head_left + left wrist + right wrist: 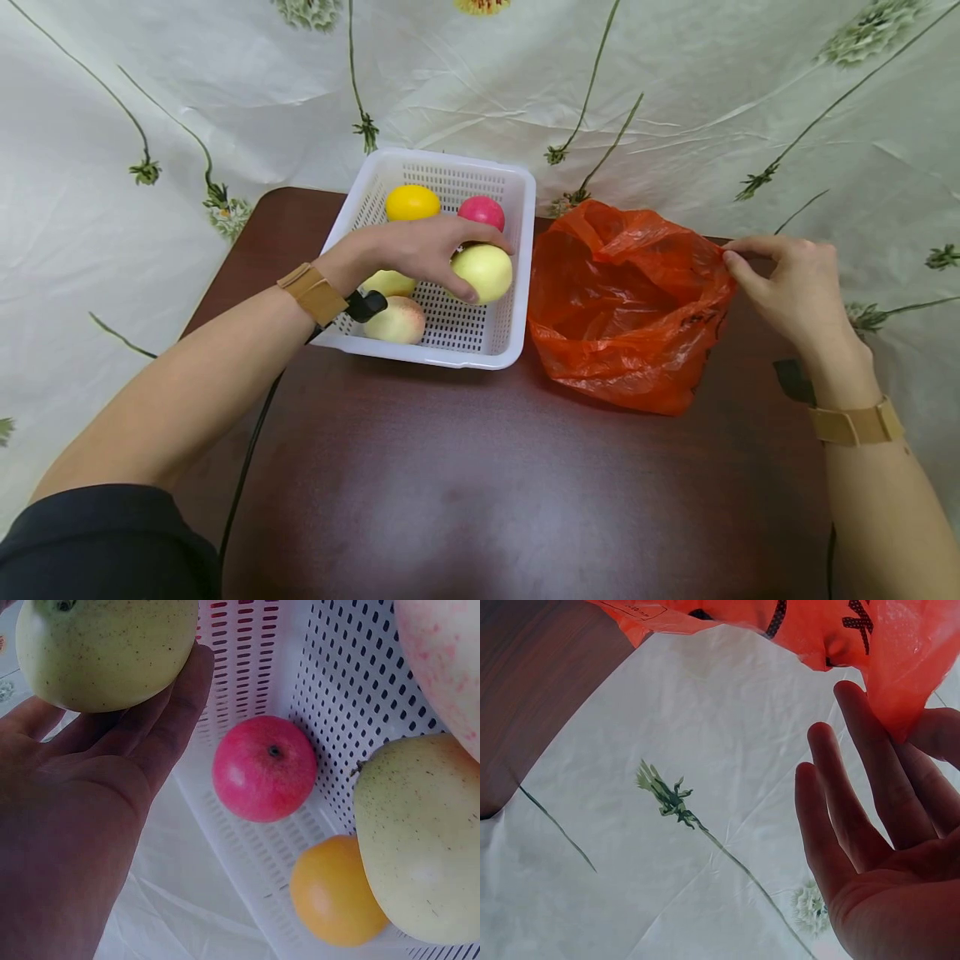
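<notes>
My left hand grips a pale yellow, speckled pear between thumb and fingers, over the right side of a white plastic basket. In the left wrist view the held pear shows its dark end at the top, and a pink apple lies in the basket beyond the fingers. At the right, my right hand pinches the rim of a red plastic bag between thumb and index finger. The bag's mouth gapes upward. In the right wrist view the other fingers are extended.
Also in the basket are a yellow-orange fruit, a second pear partly behind the left wrist, and a peach. Basket and bag stand side by side on a dark brown table. A flowered white cloth hangs behind.
</notes>
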The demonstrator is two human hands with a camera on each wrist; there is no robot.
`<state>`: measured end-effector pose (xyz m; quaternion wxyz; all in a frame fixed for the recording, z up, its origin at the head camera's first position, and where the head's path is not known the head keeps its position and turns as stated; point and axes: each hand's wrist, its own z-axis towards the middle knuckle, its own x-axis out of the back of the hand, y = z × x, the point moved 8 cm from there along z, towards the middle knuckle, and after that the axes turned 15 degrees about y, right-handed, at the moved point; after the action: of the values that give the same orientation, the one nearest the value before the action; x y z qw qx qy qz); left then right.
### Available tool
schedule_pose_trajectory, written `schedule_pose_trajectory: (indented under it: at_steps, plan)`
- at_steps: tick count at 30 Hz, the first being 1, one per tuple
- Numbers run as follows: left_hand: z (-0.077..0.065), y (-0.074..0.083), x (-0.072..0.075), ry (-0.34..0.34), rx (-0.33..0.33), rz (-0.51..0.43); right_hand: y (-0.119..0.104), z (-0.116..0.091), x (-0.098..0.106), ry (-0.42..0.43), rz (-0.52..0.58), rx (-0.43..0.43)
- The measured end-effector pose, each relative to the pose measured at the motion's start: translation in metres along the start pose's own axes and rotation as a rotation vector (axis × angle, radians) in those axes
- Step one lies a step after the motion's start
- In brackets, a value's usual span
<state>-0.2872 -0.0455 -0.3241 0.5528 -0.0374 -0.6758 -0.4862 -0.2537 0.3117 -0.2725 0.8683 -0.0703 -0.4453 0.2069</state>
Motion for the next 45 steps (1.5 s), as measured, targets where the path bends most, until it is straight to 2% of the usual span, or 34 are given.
schedule_pose_trajectory:
  at_steps: [13, 21, 29, 34, 39, 41, 45]
  plan:
    - [0.003, 0.018, -0.001, 0.004, -0.019, 0.0, 0.002, -0.005, 0.004, -0.009, -0.026, 0.001]
    - [0.009, 0.029, -0.003, -0.013, -0.049, -0.042, 0.002, -0.007, 0.007, 0.011, -0.027, 0.022]
    - [0.016, 0.044, -0.005, -0.001, -0.092, -0.092, 0.004, -0.009, 0.008, 0.012, -0.027, 0.021]
    - [0.017, 0.058, -0.006, 0.009, -0.094, -0.087, 0.003, -0.009, 0.008, 0.022, -0.022, 0.025]
    - [0.017, 0.079, -0.008, -0.013, -0.088, -0.141, 0.004, -0.01, 0.006, 0.018, -0.02, 0.023]
    - [0.021, 0.081, -0.011, -0.019, -0.09, -0.147, 0.005, -0.01, 0.006, 0.017, -0.022, 0.021]
    - [0.032, 0.073, -0.021, -0.025, -0.113, -0.154, 0.006, -0.009, 0.006, 0.021, -0.022, 0.023]
